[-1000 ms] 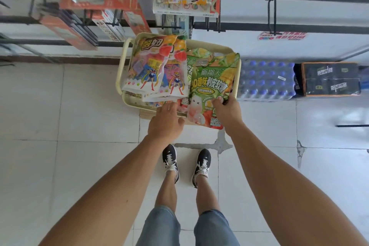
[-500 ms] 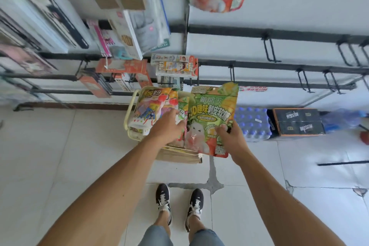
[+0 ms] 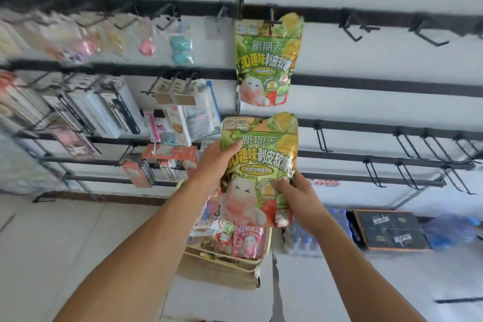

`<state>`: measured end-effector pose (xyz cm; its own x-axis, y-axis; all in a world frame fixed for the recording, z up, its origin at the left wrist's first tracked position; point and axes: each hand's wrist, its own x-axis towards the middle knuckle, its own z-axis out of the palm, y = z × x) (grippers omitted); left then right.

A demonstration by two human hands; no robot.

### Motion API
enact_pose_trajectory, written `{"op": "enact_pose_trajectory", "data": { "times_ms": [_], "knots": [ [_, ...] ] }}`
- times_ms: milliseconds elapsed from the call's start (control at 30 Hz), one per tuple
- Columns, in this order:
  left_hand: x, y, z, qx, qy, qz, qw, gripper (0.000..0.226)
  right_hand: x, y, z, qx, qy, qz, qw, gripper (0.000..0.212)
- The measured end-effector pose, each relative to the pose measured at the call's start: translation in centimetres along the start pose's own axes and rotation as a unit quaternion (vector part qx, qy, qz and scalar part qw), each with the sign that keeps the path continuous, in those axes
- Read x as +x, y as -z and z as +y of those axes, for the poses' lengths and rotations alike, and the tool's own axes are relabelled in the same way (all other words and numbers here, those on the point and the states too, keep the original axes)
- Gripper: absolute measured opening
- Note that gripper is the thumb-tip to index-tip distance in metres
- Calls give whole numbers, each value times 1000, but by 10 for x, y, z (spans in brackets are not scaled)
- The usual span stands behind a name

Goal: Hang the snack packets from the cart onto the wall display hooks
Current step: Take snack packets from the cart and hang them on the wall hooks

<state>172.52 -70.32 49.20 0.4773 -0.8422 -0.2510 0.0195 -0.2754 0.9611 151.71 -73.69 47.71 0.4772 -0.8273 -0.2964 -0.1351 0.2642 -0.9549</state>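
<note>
I hold a green snack packet [image 3: 261, 162] with a white cat picture upright in front of the wall. My left hand [image 3: 218, 162] grips its left edge, thumb on the front. My right hand [image 3: 295, 196] grips its lower right side. An identical green packet [image 3: 268, 60] hangs on a wall hook [image 3: 271, 19] directly above it. Below my hands, the cream cart [image 3: 227, 264] holds more packets, among them a pink one [image 3: 248, 242].
Empty black hooks [image 3: 322, 138] line the rails to the right. Hooks on the left carry boxed goods and small toys [image 3: 180, 47]. On the floor to the right lie a pack of water bottles [image 3: 303, 240] and a dark carton [image 3: 392, 230].
The green packet has risen from the cart up toward the wall hooks. My left hand let go of the colourful packets and now grips the green one. My view tilted upward.
</note>
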Motion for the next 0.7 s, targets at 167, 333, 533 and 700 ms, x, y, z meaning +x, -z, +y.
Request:
{"op": "enact_pose_trajectory", "data": {
  "times_ms": [167,333,533,700],
  "knots": [
    [-17,-9,26,-79,-48,9,996,10,-8,11,-29,13,37,-3,999,15],
    [-23,-15,43,-69,-86,-5,994,8,1,15,-71,42,79,33,995,23],
    [-5,-6,63,-101,-75,-38,991,11,30,12,-107,2,128,80,988,24],
    [18,0,88,-99,-102,-22,990,17,51,1,-131,-5,148,87,985,23]
  ]
}}
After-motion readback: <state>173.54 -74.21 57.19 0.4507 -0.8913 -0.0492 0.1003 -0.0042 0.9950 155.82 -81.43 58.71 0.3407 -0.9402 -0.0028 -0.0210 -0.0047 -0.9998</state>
